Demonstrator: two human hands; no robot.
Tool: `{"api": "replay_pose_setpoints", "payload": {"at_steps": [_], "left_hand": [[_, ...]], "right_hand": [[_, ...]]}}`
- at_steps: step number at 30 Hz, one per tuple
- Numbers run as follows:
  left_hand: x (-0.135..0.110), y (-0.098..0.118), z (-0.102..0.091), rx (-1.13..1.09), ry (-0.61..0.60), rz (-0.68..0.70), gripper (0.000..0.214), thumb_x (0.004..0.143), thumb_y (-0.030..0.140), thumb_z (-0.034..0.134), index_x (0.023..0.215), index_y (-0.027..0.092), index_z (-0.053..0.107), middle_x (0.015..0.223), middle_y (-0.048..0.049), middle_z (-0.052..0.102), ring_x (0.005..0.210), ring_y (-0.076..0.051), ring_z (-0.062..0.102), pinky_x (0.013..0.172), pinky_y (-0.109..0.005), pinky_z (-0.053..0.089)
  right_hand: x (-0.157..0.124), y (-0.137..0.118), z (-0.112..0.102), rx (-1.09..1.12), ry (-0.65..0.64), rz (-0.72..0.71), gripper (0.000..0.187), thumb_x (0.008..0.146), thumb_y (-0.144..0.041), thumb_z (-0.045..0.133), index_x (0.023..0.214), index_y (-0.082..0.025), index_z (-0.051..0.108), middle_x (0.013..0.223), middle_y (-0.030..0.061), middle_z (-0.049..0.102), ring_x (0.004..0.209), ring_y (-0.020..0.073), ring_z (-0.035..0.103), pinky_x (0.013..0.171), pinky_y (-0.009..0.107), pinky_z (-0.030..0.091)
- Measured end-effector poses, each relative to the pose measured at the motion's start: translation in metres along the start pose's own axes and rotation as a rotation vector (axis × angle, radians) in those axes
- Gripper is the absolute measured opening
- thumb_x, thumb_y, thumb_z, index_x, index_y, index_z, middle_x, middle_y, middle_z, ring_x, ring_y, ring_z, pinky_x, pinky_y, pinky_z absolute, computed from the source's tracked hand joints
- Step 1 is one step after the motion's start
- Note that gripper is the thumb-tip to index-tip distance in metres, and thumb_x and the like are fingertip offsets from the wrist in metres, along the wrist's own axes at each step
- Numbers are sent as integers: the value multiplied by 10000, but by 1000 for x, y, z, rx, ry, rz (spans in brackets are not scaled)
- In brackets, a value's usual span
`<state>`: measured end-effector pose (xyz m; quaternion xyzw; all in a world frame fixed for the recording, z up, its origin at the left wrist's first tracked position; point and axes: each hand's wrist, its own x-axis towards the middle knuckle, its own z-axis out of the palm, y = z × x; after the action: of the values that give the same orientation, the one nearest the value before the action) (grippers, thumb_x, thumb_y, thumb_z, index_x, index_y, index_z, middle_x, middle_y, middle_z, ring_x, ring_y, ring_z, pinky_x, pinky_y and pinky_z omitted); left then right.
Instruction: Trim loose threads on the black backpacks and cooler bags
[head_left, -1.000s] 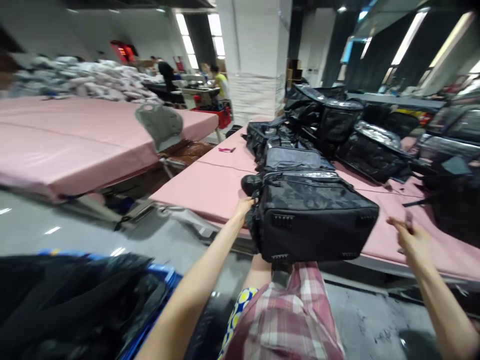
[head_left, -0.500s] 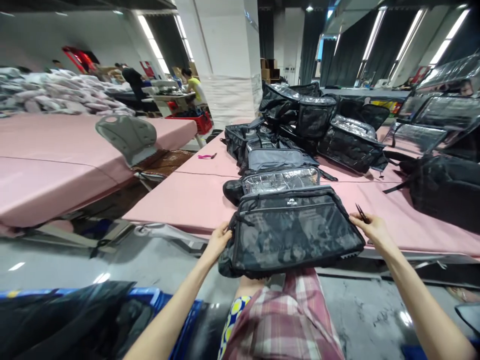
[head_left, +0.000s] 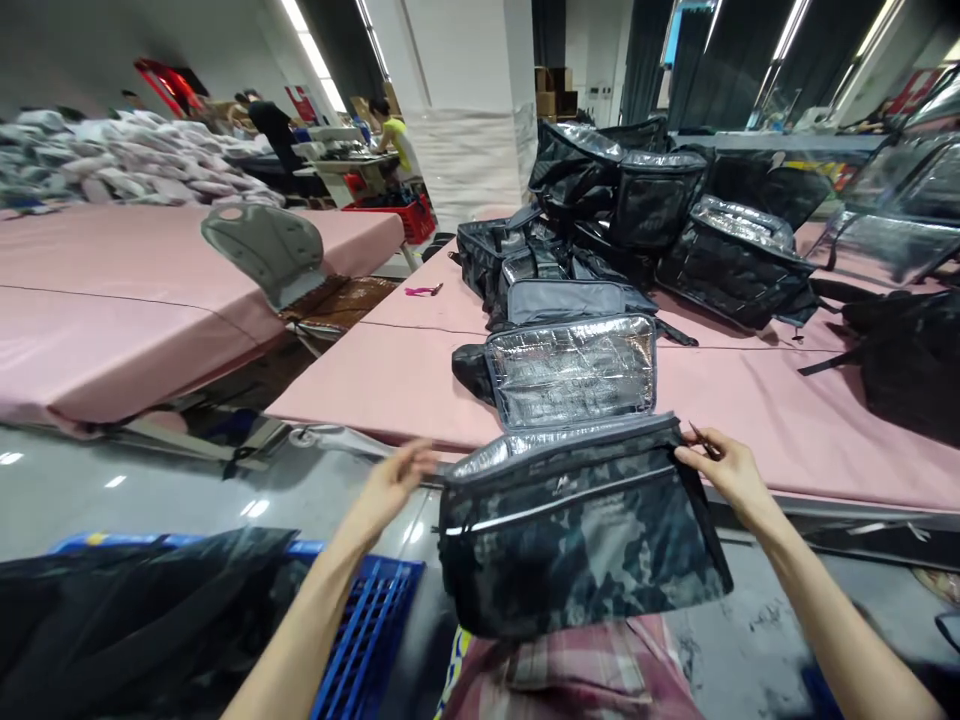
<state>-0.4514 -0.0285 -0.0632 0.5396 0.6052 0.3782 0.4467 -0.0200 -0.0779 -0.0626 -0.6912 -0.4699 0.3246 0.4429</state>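
A dark camouflage insulated bag (head_left: 577,540) hangs tilted over my lap at the table's front edge, its silver-lined lid (head_left: 574,370) flipped back onto the table. At the bag's upper right corner, my right hand (head_left: 724,465) pinches the edge. A thin dark pointed tool, like tweezers or snips (head_left: 703,442), also sits in those fingers. My left hand (head_left: 397,480) is off the bag, just beyond its upper left corner, with blurred fingers stretched towards it and nothing in them.
Several similar bags (head_left: 660,210) are heaped on the pink table (head_left: 390,370), with pink-handled snips (head_left: 424,291) to their left. A blue crate (head_left: 375,610) holding dark fabric stands at lower left. A grey chair (head_left: 266,250) is between the tables. People work far back.
The bag's lid has swung up and back, baring its silver lining, and the bag body has tipped lower. My left hand has let go of the left side; my right hand still grips the right.
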Motion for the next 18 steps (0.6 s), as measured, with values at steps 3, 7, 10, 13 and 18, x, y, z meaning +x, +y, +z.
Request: {"api": "replay_pose_setpoints", "payload": {"at_steps": [3,7,10,13,18], "left_hand": [[3,54,47,91,-101,289,467,615,269,670,1076,204,628,1066,-72,653,1013,-263,579,840,-324,462],[16,97,158,235,-707,435,586,479,286,798,1037,185,648,1039,-82,667,977,-300,597,858,-357,463],[30,104,210,271,-1144,332,472,490,274,784,928,166,647,915,-42,684,865,-259,625,782,-341,491],[36,96,226,219,-1419,-31,363,482,273,781,792,147,640,733,-17,673,670,-211,628,645,-329,517],[18,74,225,63,-1707,-450,450,393,331,836,747,117,662,635,-27,654,583,-199,611,578,-322,512]], "right_hand": [[-17,2,18,99,-1,28,455,543,-468,736,833,-139,614,845,66,644,765,185,576,702,288,448],[-34,7,25,142,71,64,492,553,-504,714,864,-142,594,835,65,634,718,175,565,642,282,452],[-43,13,18,171,89,100,504,539,-504,719,871,-145,596,792,54,625,670,165,554,587,268,444],[-53,19,13,201,76,144,503,523,-490,723,869,-148,595,734,35,601,604,142,519,522,245,412],[-65,23,13,225,-63,219,468,506,-456,744,833,-154,600,681,7,559,497,84,415,406,202,293]]}}
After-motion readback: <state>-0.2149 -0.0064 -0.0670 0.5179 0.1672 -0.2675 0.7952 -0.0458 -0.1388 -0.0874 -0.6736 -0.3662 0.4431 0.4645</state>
